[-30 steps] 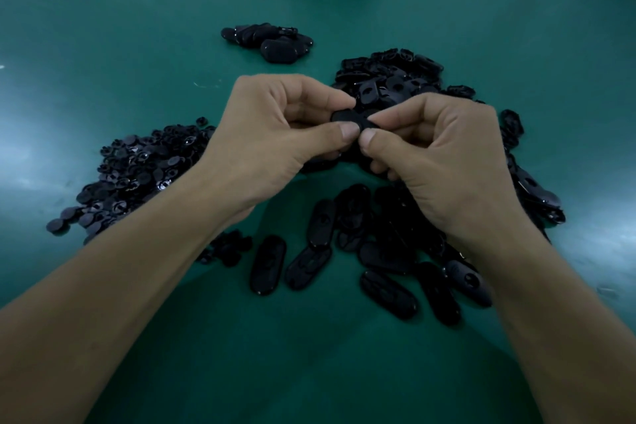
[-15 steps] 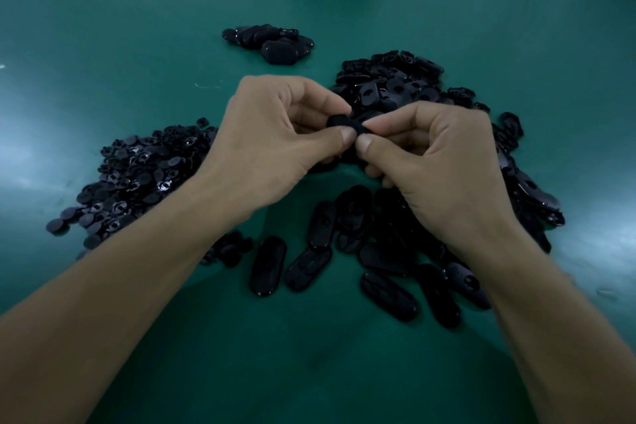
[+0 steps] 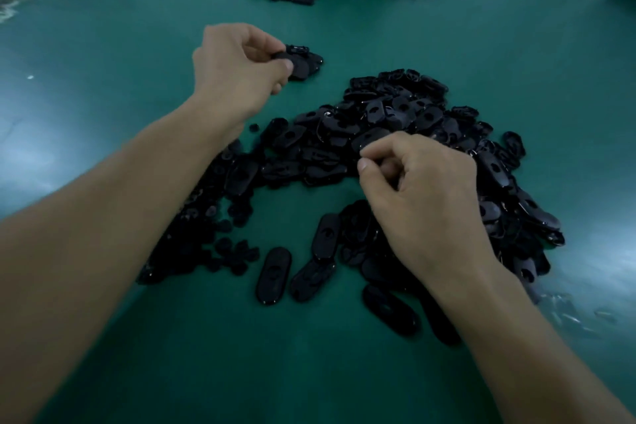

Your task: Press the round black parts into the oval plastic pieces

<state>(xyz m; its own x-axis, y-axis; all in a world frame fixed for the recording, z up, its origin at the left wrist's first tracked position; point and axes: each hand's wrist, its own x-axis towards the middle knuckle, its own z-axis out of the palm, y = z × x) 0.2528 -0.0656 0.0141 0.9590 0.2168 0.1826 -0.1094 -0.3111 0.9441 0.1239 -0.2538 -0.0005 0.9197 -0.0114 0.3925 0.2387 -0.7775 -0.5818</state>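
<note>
Plastic here looks light, stiff and slick, best pinched by its long edges. The left hand (image 3: 237, 72) pinches one oval piece (image 3: 280, 56) just above a small stack (image 3: 306, 66). The right hand (image 3: 426, 193) curls over the big oval pile (image 3: 395, 113), and whether it holds anything is unclear. Round black parts (image 3: 237, 251) lie beside the left forearm.

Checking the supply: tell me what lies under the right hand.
Under the right hand lies the big pile of black oval pieces on the green table. Those directly beneath the palm are covered, and whether its curled fingers pinch anything cannot be told.
</note>
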